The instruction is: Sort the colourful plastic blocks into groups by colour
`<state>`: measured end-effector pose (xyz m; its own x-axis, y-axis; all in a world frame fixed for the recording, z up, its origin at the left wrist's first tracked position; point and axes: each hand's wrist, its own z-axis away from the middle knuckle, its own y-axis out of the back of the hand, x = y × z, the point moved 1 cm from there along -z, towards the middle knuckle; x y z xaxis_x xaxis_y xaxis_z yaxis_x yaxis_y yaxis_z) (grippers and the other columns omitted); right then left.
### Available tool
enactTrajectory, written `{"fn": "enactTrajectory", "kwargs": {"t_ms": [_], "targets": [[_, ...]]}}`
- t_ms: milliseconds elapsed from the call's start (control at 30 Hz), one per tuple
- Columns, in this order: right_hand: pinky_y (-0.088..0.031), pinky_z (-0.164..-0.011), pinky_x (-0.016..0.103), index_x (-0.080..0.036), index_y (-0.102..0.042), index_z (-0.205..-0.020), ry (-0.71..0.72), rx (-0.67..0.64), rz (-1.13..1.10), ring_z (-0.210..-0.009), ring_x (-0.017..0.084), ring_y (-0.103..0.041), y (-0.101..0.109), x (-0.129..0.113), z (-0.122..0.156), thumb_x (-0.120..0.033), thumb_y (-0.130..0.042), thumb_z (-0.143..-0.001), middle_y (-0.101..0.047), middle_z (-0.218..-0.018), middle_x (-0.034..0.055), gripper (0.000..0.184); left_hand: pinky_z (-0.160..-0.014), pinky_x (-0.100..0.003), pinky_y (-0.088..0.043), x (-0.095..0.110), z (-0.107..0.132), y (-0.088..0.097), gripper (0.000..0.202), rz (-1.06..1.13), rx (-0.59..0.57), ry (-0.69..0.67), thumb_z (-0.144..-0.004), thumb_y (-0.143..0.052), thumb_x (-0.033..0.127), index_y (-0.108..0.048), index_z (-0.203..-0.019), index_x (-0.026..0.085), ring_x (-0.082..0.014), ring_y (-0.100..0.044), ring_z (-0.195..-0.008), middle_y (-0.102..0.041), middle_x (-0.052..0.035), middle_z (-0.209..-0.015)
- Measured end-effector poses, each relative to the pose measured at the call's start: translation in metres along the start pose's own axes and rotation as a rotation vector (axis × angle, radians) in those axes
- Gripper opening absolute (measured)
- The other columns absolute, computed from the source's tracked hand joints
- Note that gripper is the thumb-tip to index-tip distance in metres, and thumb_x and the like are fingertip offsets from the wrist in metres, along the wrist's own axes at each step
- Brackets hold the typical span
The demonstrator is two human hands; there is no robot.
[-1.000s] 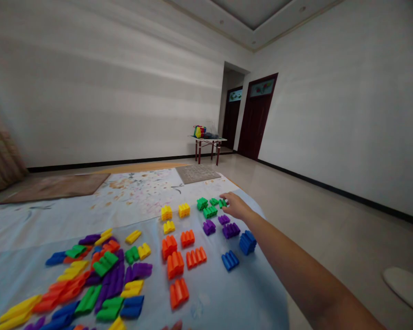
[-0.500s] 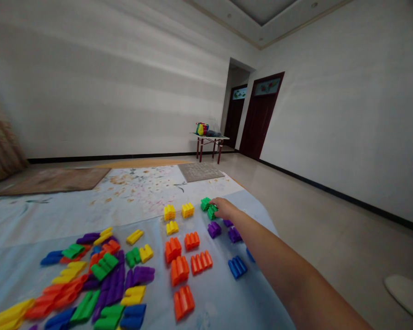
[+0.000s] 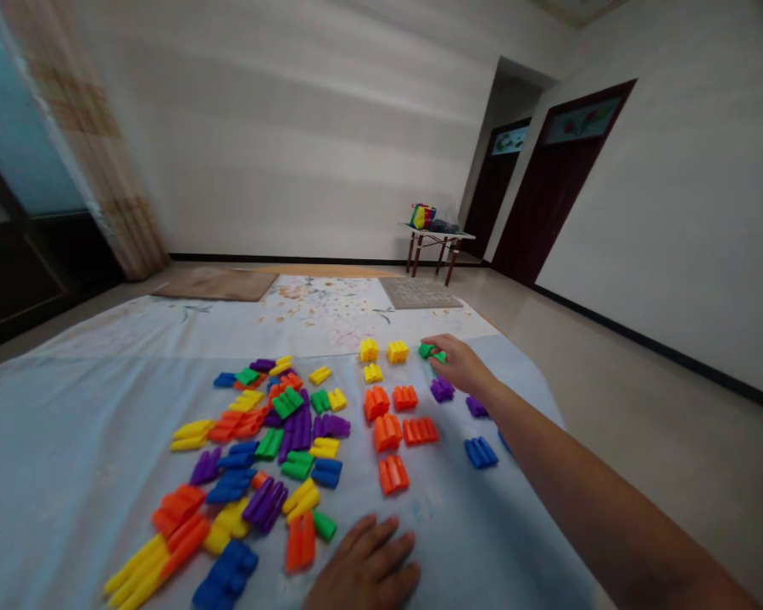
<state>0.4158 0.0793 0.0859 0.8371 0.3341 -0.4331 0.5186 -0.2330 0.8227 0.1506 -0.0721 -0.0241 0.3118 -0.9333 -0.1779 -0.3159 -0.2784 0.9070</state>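
Note:
My right hand (image 3: 461, 366) reaches far out over the pale blue sheet (image 3: 69, 440) and rests on the small group of green blocks (image 3: 427, 350); its fingers curl over one of them. My left hand (image 3: 362, 569) lies flat on the sheet at the near edge, fingers spread, holding nothing. Sorted groups lie around the right hand: yellow blocks (image 3: 381, 354), orange blocks (image 3: 394, 428), purple blocks (image 3: 443, 390) and blue blocks (image 3: 481, 451). A mixed heap of coloured blocks (image 3: 260, 440) spreads to the left.
The sheet ends at bare tiled floor (image 3: 642, 407) on the right. A small table (image 3: 436, 246) with a coloured bag stands by two dark doors (image 3: 559, 186). A grey mat (image 3: 420, 292), a brown mat (image 3: 216, 284) and a curtain (image 3: 102, 169) lie beyond.
The view has swung left and down, bringing my left hand and the curtain into sight. My right hand has slid leftward across the green blocks.

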Motion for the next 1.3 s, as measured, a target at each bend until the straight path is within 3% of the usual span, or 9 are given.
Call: {"fn": "enactTrajectory", "kwargs": {"t_ms": [200,333,433,567,667,800,1033,1200,1300], "targets": [[-0.047,-0.085,0.030,-0.018,-0.061,-0.111,0.346,-0.190,-0.244,-0.094,0.016,-0.059,-0.034,-0.110,0.057,-0.013,-0.054,-0.082,-0.064,-0.102,0.0065,0.030,-0.101,-0.043,-0.045,0.019,-0.002,0.017,0.057,0.177,-0.250,0.146,-0.081,-0.056,0.040,-0.042,-0.134,0.023,-0.0269,-0.046,-0.125,-0.045,-0.0053,-0.140],[-0.045,-0.088,0.033,-0.016,-0.061,-0.113,0.377,-0.345,-0.105,-0.101,0.019,-0.058,-0.068,-0.145,0.072,-0.016,-0.059,-0.081,-0.062,-0.109,0.0098,0.032,-0.107,-0.045,-0.038,0.027,-0.003,0.042,0.060,0.381,-0.356,0.251,-0.081,-0.056,0.041,-0.041,-0.136,0.023,-0.0282,-0.039,-0.130,-0.040,-0.0080,-0.143],[-0.045,-0.087,0.036,-0.016,-0.061,-0.111,0.365,-0.411,0.059,-0.103,0.023,-0.057,-0.087,-0.153,0.072,-0.022,-0.061,-0.080,-0.061,-0.109,0.0109,0.032,-0.102,-0.040,-0.044,0.021,0.002,0.071,0.044,0.433,-0.359,0.398,-0.081,-0.055,0.037,-0.055,-0.124,0.026,-0.0240,-0.054,-0.117,-0.058,-0.0056,-0.128],[-0.045,-0.082,0.036,-0.017,-0.060,-0.109,0.298,-0.428,0.205,-0.098,0.025,-0.057,-0.097,-0.160,0.072,-0.033,-0.064,-0.078,-0.062,-0.104,0.0101,0.035,-0.095,-0.040,-0.048,-0.022,0.032,0.096,0.032,0.233,-0.104,0.702,-0.088,-0.043,0.037,-0.063,-0.110,0.027,-0.0203,-0.060,-0.104,-0.067,-0.0030,-0.110],[-0.044,-0.081,0.035,-0.018,-0.061,-0.106,0.262,-0.419,0.249,-0.098,0.024,-0.057,-0.098,-0.163,0.074,-0.029,-0.058,-0.081,-0.061,-0.103,0.0093,0.027,-0.102,-0.046,-0.040,-0.069,0.070,0.096,0.038,-0.001,0.072,0.912,-0.087,-0.043,0.042,-0.064,-0.111,0.021,-0.0238,-0.055,-0.112,-0.064,-0.0079,-0.118],[-0.043,-0.083,0.036,-0.018,-0.056,-0.116,0.237,-0.376,0.223,-0.100,0.025,-0.054,-0.096,-0.162,0.079,-0.021,-0.054,-0.080,-0.058,-0.108,0.0099,0.036,-0.106,-0.051,-0.033,-0.114,0.120,0.084,0.047,-0.202,0.061,1.172,-0.087,-0.037,0.041,-0.060,-0.117,0.014,-0.0273,-0.050,-0.118,-0.057,-0.0135,-0.127],[-0.042,-0.085,0.029,-0.020,-0.050,-0.125,0.225,-0.338,0.111,-0.103,0.020,-0.051,-0.090,-0.152,0.101,-0.005,-0.047,-0.077,-0.053,-0.112,0.0085,0.050,-0.109,-0.058,-0.020,-0.127,0.161,0.060,0.057,-0.151,-0.075,1.532,-0.089,-0.020,0.041,-0.053,-0.126,0.013,-0.0296,-0.039,-0.130,-0.048,-0.0148,-0.137],[-0.043,-0.085,0.029,-0.021,-0.054,-0.122,0.276,-0.500,0.027,-0.101,0.020,-0.054,-0.083,-0.148,0.118,-0.012,-0.055,-0.077,-0.054,-0.114,0.0080,0.046,-0.109,-0.055,-0.020,-0.132,0.168,0.059,0.058,-0.009,-0.058,1.621,-0.089,-0.021,0.044,-0.054,-0.125,0.013,-0.0292,-0.040,-0.129,-0.050,-0.0138,-0.135],[-0.041,-0.089,0.030,-0.020,-0.054,-0.123,0.311,-0.486,-0.022,-0.105,0.021,-0.053,-0.075,-0.147,0.119,-0.016,-0.058,-0.077,-0.055,-0.116,0.0089,0.047,-0.106,-0.044,-0.031,-0.135,0.173,0.064,0.055,0.011,-0.012,1.626,-0.088,-0.027,0.044,-0.058,-0.120,0.013,-0.0270,-0.051,-0.119,-0.058,-0.0132,-0.127]]}}
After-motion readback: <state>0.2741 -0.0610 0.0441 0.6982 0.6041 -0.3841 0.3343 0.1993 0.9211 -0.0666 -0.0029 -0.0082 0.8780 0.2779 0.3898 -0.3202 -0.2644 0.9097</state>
